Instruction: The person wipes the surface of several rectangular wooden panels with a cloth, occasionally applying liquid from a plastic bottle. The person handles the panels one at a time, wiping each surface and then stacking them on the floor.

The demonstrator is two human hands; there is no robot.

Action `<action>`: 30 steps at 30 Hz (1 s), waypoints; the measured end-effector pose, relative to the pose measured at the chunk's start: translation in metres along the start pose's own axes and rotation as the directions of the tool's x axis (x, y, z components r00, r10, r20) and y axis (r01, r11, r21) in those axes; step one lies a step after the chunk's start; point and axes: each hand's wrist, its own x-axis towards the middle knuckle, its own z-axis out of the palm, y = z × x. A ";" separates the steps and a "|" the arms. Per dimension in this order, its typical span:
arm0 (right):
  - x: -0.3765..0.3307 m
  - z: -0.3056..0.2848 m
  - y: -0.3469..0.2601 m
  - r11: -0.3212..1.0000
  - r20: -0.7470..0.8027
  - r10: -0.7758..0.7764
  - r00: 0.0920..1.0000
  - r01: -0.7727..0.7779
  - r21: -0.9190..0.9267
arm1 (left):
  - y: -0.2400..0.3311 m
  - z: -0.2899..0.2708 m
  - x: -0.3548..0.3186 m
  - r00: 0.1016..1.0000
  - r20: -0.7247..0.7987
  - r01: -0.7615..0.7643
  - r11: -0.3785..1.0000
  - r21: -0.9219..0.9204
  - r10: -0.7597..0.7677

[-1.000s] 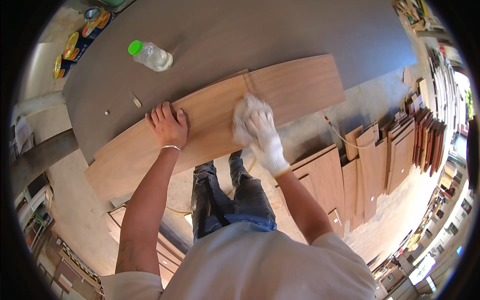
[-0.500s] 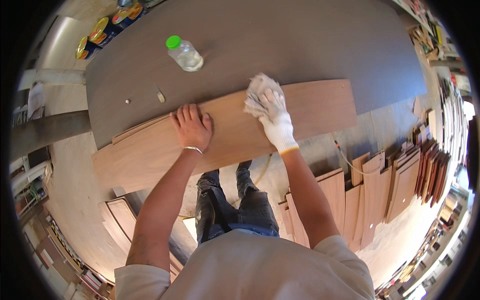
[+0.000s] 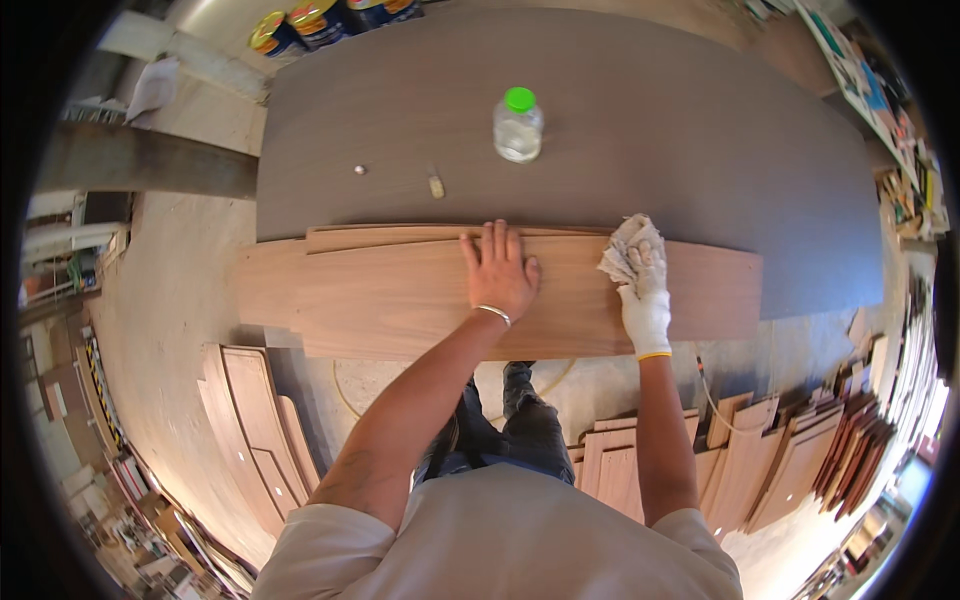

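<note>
A long, thin brown wooden board (image 3: 400,300) lies along the near edge of the grey table, on top of other boards (image 3: 268,285) that stick out at its left end and far edge. My bare left hand (image 3: 502,278) presses flat on the top board, fingers spread. My right hand (image 3: 648,300), in a white knitted glove, grips a crumpled pale rag (image 3: 630,248) against the board's far edge, right of the middle. Beyond the boards stands a clear plastic jar (image 3: 518,138) with a green lid, partly filled with something pale.
The grey tabletop (image 3: 680,120) also carries a small stubby piece (image 3: 436,186) and a tiny round object (image 3: 360,169). Tins (image 3: 318,25) stand past its far left corner. Wooden panels lean below at left (image 3: 245,420) and right (image 3: 740,450); a hose (image 3: 715,400) runs on the floor.
My view has swung, so everything appears farther right. The top board now sits offset rightward from the one beneath, whose left end shows. The rag is nearer the top board's right end.
</note>
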 end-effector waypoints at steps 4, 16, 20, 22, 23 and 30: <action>0.020 -0.004 -0.016 0.989 0.014 -0.061 0.998 0.062 -0.137 | -0.001 -0.003 -0.001 1.000 0.003 0.012 0.998 -0.058 -0.011; 0.041 0.005 -0.034 0.951 0.179 0.024 0.984 0.033 -0.308 | -0.016 -0.014 -0.006 0.991 0.068 -0.100 0.981 -0.167 0.113; 0.037 0.006 -0.034 0.949 0.174 0.025 0.984 0.032 -0.315 | -0.030 -0.016 -0.011 0.994 -0.022 -0.105 0.947 -0.304 0.103; 0.036 0.000 -0.027 0.946 0.206 -0.033 0.978 0.097 -0.309 | -0.051 -0.026 -0.020 0.998 -0.046 -0.056 0.937 -0.345 0.042; 0.034 -0.005 -0.020 0.944 0.214 -0.055 0.975 0.121 -0.307 | -0.068 -0.039 -0.030 0.999 -0.035 -0.003 0.942 -0.337 -0.009; 0.046 0.009 -0.048 0.948 0.411 -0.114 0.905 0.223 -0.229 | -0.174 -0.055 -0.108 0.995 0.082 0.063 0.993 -0.101 -0.055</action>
